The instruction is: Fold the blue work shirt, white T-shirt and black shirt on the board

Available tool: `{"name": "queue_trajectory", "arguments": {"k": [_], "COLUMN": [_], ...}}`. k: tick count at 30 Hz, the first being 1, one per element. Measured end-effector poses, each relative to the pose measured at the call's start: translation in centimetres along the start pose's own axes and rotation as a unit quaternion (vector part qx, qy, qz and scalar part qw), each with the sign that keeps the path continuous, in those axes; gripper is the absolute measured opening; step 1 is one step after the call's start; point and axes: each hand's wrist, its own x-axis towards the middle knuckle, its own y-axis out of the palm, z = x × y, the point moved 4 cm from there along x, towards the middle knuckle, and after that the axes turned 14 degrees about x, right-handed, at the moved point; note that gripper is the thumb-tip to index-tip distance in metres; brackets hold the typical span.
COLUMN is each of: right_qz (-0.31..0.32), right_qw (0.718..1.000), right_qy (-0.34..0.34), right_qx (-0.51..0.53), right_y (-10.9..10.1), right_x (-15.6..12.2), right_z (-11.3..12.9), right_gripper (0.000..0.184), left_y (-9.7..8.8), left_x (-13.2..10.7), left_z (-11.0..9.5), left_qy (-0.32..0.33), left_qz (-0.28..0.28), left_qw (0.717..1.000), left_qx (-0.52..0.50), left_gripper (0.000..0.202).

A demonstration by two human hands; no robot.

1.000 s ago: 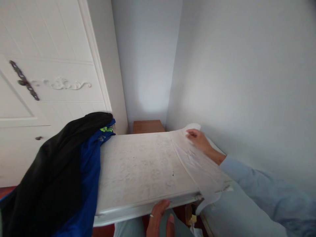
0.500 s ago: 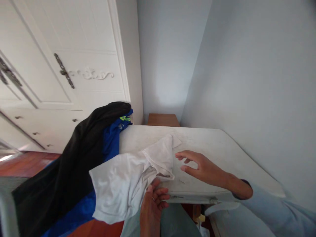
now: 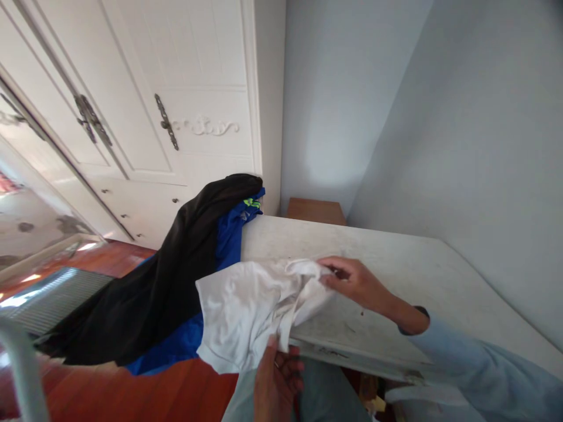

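Note:
A crumpled white garment [image 3: 246, 308] hangs half over the front left edge of a worn white tabletop [image 3: 396, 275]. My right hand [image 3: 352, 280] pinches a fold of it near the table's middle, fingers closed on the cloth. My left hand [image 3: 277, 378] grips the garment's lower edge below the table's front edge, a ring on one finger. A black garment [image 3: 162, 281] and a blue garment [image 3: 220, 252] with a green mark are draped over the table's left end.
A white wardrobe [image 3: 145, 105] with dark metal handles stands to the left. A brown wooden piece [image 3: 314, 210] sits in the corner behind the table. Grey walls close in at right. The floor [image 3: 132, 392] is red wood; a pale ribbed object [image 3: 53, 299] lies at left.
The white garment was pulled from the table's right side to its front left. My right hand moved from flat on the cloth to open, then closed on a fold. The view swung left.

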Motion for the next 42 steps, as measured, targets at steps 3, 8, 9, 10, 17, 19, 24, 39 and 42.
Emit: {"name": "queue_trajectory", "arguments": {"k": [3,8,9,10,17,19,24,39,42], "right_qz": [-0.253,-0.19,-0.159,-0.149,0.033,0.161,0.235,0.055,-0.051], "right_qw": [0.962,0.964,0.964,0.962,0.982,0.968,0.951,0.974,0.973], "right_qy": [-0.004,0.186,0.208,0.213,0.042,0.012,-0.021,-0.175,-0.224], "right_qx": [0.106,-0.003,-0.046,-0.087,-0.184,-0.192,-0.198,-0.133,0.025], "right_y": [-4.3,-6.9,-7.1,-7.3,-3.5,-0.8,2.8,0.3,-1.2], "right_x": [-3.3,-9.9,-10.9,-11.6,-9.9,-8.8,-6.5,2.9,6.9], "right_z": [0.5,-2.4,-2.7,-2.6,0.7,0.4,-0.7,12.4,17.1], "right_gripper": [0.04,0.051,0.05,0.048,0.053,0.061,0.026,0.021,0.02], "left_y": [-0.1,-0.2,-0.2,-0.2,0.2,0.0,-1.9,-2.0,-2.8], "left_x": [-0.1,-0.4,-0.4,-0.4,-0.9,-1.0,-0.8,-3.3,-3.5], "left_z": [-1.0,-1.6,-1.5,-1.5,-1.9,-2.0,-1.9,-2.1,-2.9], "left_qy": [0.066,0.115,0.116,0.117,0.176,0.193,0.19,0.259,0.283], "left_qz": [-0.026,-0.021,-0.017,-0.015,-0.006,-0.005,-0.013,-0.055,-0.087], "left_qw": [0.997,0.993,0.993,0.993,0.981,0.977,0.976,0.957,0.95], "left_qx": [-0.018,-0.006,0.004,0.015,0.086,0.091,0.107,0.121,0.104], "left_gripper": [0.04,0.044,0.046,0.048,0.057,0.056,0.044,0.036,0.037]}}
